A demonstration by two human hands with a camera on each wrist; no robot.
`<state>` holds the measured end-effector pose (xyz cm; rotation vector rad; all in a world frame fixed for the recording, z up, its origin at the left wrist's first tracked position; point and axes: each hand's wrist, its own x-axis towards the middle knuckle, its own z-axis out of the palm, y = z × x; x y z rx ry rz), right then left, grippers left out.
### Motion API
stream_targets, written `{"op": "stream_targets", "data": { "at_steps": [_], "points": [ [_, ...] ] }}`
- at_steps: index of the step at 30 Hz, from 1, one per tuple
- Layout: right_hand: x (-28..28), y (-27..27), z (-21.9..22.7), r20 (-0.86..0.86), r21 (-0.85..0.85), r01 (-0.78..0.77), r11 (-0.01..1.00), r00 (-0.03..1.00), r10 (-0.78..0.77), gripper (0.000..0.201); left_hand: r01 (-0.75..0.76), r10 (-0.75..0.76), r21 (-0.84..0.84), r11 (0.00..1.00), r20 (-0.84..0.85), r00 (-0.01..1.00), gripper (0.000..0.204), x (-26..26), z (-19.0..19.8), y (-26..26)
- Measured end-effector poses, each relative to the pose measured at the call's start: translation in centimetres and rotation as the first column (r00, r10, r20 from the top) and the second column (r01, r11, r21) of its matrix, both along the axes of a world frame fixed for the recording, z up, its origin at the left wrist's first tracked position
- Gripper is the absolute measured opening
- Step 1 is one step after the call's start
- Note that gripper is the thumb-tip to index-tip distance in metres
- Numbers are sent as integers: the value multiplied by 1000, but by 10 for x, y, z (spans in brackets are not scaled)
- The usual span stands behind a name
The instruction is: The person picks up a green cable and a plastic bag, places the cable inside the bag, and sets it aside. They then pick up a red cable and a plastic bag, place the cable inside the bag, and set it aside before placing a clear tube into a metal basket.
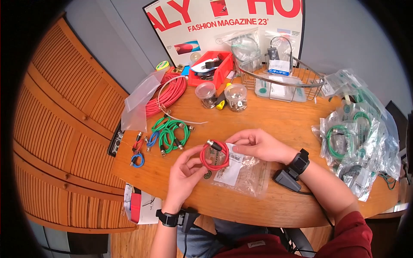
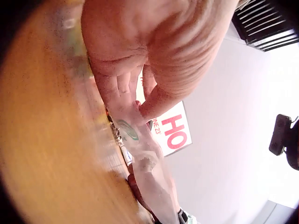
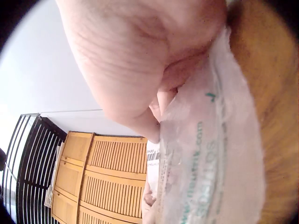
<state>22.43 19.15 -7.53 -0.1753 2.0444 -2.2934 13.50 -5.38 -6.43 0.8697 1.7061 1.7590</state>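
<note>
A coiled red cable (image 1: 215, 167) with metal-tipped black connectors lies over the left part of a clear plastic bag (image 1: 254, 177). My left hand (image 1: 183, 175) pinches the coil at its left side, thumb below and fingers behind. In the left wrist view, the bag (image 2: 154, 177) with a green logo runs out from that hand's thumb and fingers. A white barcode label (image 1: 232, 165) shows beside the coil. At the bag's upper edge, my right hand (image 1: 261, 146) grips the plastic between thumb and fingers. Green printing covers the bag (image 3: 210, 158) in the right wrist view.
Green cables (image 1: 174, 135) and small blue and red ones lie to the left, below a large red coil (image 1: 176, 92). Behind stand two clear jars (image 1: 236, 103), a red bin (image 1: 228, 73) and a wire basket (image 1: 316, 88). Bagged cables (image 1: 359, 129) pile up at right.
</note>
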Motion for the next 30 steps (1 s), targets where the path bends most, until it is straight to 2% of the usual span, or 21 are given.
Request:
{"op": "stream_targets", "data": {
  "at_steps": [3, 5, 6, 8, 9, 11, 15, 17, 18, 20, 21, 23, 25, 27, 28, 29, 30],
  "points": [
    [-1, 0, 2, 24, 9, 17, 1000, 1000, -17, 29, -10, 11, -21, 1000, 20, 1000, 56, 5, -1, 2],
    [-1, 0, 2, 20, 42, 15, 999, 1000, -16, 29, -33, 21, -63, 997, -180, 983, 55, 13, 5, 5],
    [-1, 0, 3, 17, 75, 18, 997, 1000, -20, 29, -36, 24, -64, 997, -181, 983, 55, 14, 8, 6],
    [-1, -2, 4, 26, 73, 26, 997, 999, -28, 29, -5, -38, -168, 986, -252, 967, 52, 16, 12, 7],
    [0, -2, 4, 36, 72, 36, 997, 999, -39, 29, -5, -38, -168, 986, -252, 967, 52, 16, 12, 8],
    [-2, -1, -3, 16, 95, 47, 994, 999, -49, 26, 109, -136, -211, 971, -116, 984, 52, 16, 12, 9],
    [-2, -2, -5, 1, 90, 74, 993, 997, -75, 22, 158, -191, -249, 956, -114, 975, 51, 19, 16, 14],
    [-2, 0, -2, 17, 79, 63, 995, 998, -65, 23, 45, -94, -204, 978, -236, 967, 51, 26, 18, 15],
    [-1, 1, 0, 35, 66, 50, 997, 998, -52, 24, 48, -97, -203, 978, -236, 967, 51, 30, 18, 15],
    [0, -1, 0, 12, 40, 34, 999, 999, -34, 25, -115, 71, -100, 988, -368, 927, 53, 35, 17, 15],
    [0, -2, 1, -11, 14, 13, 1000, 1000, -13, 27, -115, 70, -101, 988, -369, 927, 53, 35, 17, 15],
    [0, -2, 1, -46, 29, -9, 1000, 999, 11, 28, -46, -53, -182, 982, -500, 864, 56, 37, 17, 12],
    [-1, -1, 1, -84, 49, -39, 998, 996, 43, 30, -38, -64, -185, 982, -516, 854, 54, 40, 17, 17],
    [-1, -1, 2, -76, -35, 17, 999, 997, -19, 27, -188, -67, -237, 953, -772, 632, 52, 46, 26, 24],
    [-2, 0, 2, -80, -33, 18, 999, 997, -20, 27, -244, 4, -185, 952, -789, 615, 43, 50, 29, 29],
    [-2, 1, 0, -63, -41, 31, 999, 997, -34, 24, -241, 4, -181, 953, -792, 611, 43, 52, 29, 32],
    [-2, 3, -1, -45, -49, 47, 998, 998, -49, 20, -290, 11, -195, 937, -812, 583, 34, 54, 28, 33]
  ]
}}
